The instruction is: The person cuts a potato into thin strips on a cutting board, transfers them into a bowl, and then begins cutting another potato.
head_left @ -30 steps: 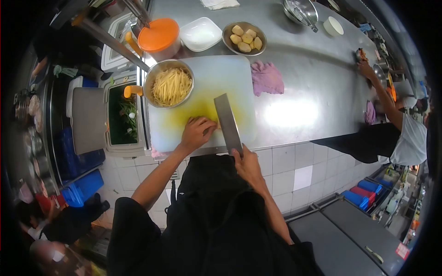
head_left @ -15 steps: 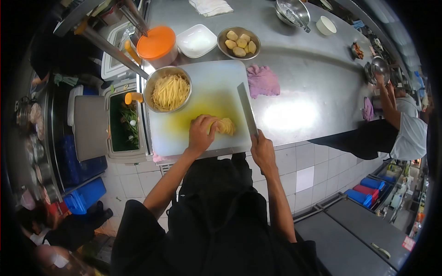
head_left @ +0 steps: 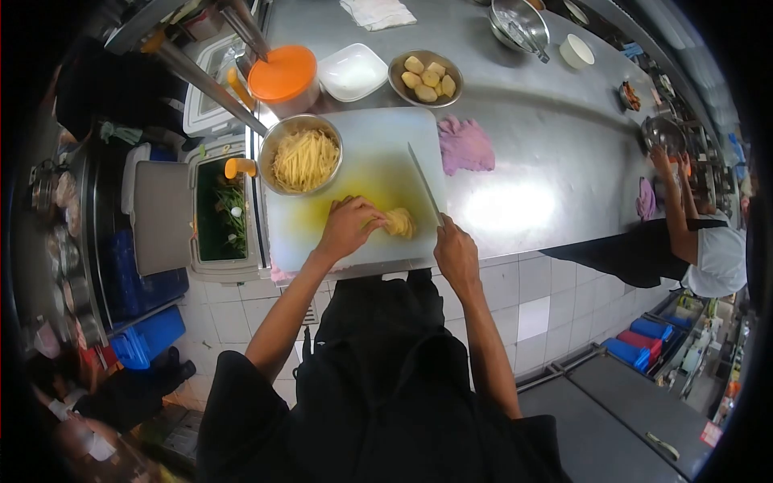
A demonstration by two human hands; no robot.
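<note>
My right hand (head_left: 456, 251) is closed round the handle of a large knife (head_left: 423, 183), whose blade points away over the right part of the white cutting board (head_left: 386, 129). Left of the blade lies a small pile of sliced potato (head_left: 400, 224). The fingertips of my left hand (head_left: 352, 225) touch the left side of that pile, and the hand is partly spread. A steel bowl heaped with potato strips (head_left: 304, 159) stands on the board's upper left corner. Behind the board is a bowl of peeled potatoes (head_left: 427, 78).
Beside the board lies a pink cloth (head_left: 465, 146). A white dish (head_left: 353, 72) and an orange-lidded tub (head_left: 283, 74) stand behind it. An open green bin (head_left: 217, 217) is at the left. Far right, a co-worker (head_left: 717, 249) handles a metal bowl.
The knife has tilted, its blade moving left toward the sliced potato. My left hand has shifted slightly and its fingers have come off the top of the pile. The co-worker's arms have moved.
</note>
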